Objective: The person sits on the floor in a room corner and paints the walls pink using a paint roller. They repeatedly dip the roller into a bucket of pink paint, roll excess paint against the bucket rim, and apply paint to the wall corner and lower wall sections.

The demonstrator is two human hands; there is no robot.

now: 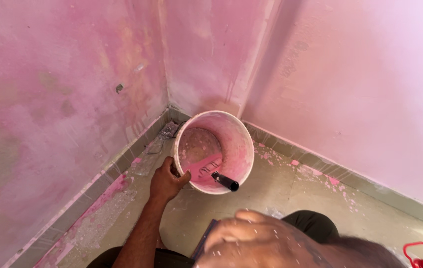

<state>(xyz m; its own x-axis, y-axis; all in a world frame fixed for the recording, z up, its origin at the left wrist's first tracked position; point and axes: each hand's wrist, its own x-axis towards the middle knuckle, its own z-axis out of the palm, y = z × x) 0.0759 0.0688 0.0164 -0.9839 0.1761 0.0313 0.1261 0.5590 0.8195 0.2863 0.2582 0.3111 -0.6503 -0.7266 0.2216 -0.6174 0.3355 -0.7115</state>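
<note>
Left hand (167,181) grips the bucket (236,144) rim; right hand (256,240) blurred close-up, grip unclear

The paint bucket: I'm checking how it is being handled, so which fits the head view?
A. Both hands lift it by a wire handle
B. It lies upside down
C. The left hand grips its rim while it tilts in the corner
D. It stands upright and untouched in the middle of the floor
C: the left hand grips the near rim of the paint bucket, which tilts towards the camera in the corner, with a black handle sticking out of the pink paint.
</note>
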